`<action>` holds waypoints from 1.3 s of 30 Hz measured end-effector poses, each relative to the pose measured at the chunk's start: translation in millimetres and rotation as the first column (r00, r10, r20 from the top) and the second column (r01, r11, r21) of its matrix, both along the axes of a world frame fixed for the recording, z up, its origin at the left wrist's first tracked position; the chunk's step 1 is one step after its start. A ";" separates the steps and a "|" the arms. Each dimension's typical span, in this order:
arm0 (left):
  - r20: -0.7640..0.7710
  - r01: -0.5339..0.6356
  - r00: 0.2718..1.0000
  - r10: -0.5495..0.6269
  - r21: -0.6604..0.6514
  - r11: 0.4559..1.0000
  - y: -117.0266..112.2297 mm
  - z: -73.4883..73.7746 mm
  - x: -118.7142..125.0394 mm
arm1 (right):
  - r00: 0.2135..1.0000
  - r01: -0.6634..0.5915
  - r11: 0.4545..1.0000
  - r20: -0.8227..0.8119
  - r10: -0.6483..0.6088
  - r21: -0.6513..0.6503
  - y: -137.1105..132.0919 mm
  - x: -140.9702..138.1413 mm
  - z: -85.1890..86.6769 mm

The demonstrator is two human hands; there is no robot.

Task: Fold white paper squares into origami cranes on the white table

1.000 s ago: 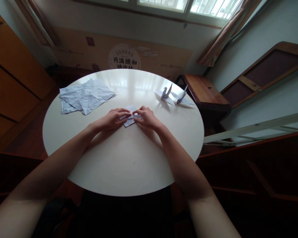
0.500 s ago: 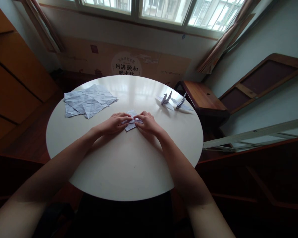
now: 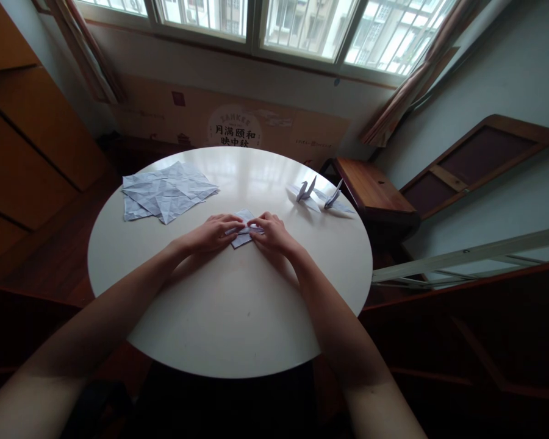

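Note:
A small piece of folded white paper (image 3: 242,241) lies on the round white table (image 3: 229,329) in front of me. My left hand (image 3: 216,231) grips its left side, with the thumb low and the fingers over the top. On the opposite side my right hand (image 3: 271,230) pinches the paper between thumb and fingers. Both hands rest low at the tabletop, and the fingers hide part of the folds. Two paper cranes, a nearer one (image 3: 305,193) and one farther right (image 3: 333,200), stand at the table's right.
Creased paper sheets (image 3: 169,189) lie overlapped at the table's left. Beyond the right rim stands a wooden stool or small table (image 3: 370,186). A printed cardboard panel (image 3: 279,131) lines the wall under the window (image 3: 302,27). An orange cabinet (image 3: 36,134) is at the left.
The whole view has shifted slightly, with the scene sitting a little lower in the picture. Both hands keep their hold on the folded paper, with little visible finger movement.

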State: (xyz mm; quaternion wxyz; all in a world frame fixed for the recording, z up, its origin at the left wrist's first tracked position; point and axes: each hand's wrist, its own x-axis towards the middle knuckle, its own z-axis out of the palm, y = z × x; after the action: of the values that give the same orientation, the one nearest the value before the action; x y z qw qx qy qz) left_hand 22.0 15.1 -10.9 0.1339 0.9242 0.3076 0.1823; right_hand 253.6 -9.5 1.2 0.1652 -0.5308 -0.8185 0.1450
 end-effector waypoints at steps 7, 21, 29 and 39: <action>-0.014 0.006 1.000 -0.006 0.004 1.000 3.1 -3.0 -1.7 | 1.000 -0.004 1.000 0.006 0.004 -0.006 -1.3 -1.3 2.7; 0.005 0.006 1.000 -0.006 0.014 1.000 6.5 -8.6 -2.8 | 1.000 0.005 1.000 0.013 -0.005 -0.020 -1.1 -1.4 3.1; -0.009 0.003 1.000 -0.003 0.016 1.000 6.9 -9.3 -2.6 | 1.000 0.003 1.000 0.010 -0.003 -0.026 -2.5 -1.1 4.8; 0.003 0.006 1.000 -0.006 0.031 0.999 6.4 -9.5 -2.6 | 1.000 0.004 1.000 0.009 -0.003 -0.023 -1.8 -1.2 3.8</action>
State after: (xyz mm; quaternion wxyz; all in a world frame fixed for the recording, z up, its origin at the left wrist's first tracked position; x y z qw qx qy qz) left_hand 19.4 21.4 -20.4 0.1206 0.9268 0.3017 0.1881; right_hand 252.3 -11.3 4.9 0.1560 -0.5347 -0.8166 0.1517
